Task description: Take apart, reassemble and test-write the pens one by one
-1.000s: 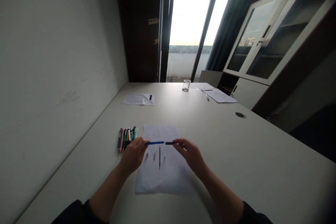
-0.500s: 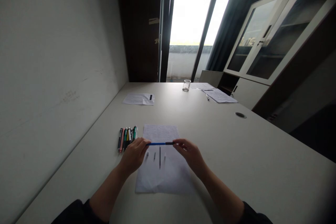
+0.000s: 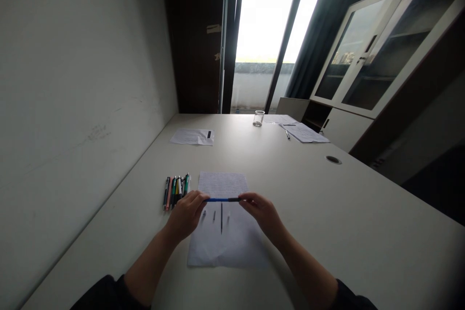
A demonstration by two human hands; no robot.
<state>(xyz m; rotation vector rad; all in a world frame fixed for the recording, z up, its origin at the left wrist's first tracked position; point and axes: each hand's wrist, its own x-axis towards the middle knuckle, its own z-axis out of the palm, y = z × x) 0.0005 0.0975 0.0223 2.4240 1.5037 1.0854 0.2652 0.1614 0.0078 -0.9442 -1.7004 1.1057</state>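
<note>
A blue and black pen (image 3: 222,199) is held level above a sheet of written paper (image 3: 225,247). My left hand (image 3: 186,215) pinches its blue end, and my right hand (image 3: 263,213) pinches its black end. The two halves meet as one piece. On the paper under the pen lie a thin black refill (image 3: 221,218) and three small pen parts (image 3: 214,215). A row of several coloured pens (image 3: 175,190) lies just left of the paper, near my left hand.
The long white table (image 3: 327,213) runs to a window. At its far end stand a small glass jar (image 3: 258,118), papers with a pen (image 3: 301,132) and another sheet (image 3: 192,136). A cable hole (image 3: 333,160) is at right. A glass-door cabinet (image 3: 381,48) stands right.
One second ago a gap showed between the pen's blue barrel and its black piece. My hands have come together and the two pieces are now joined.
</note>
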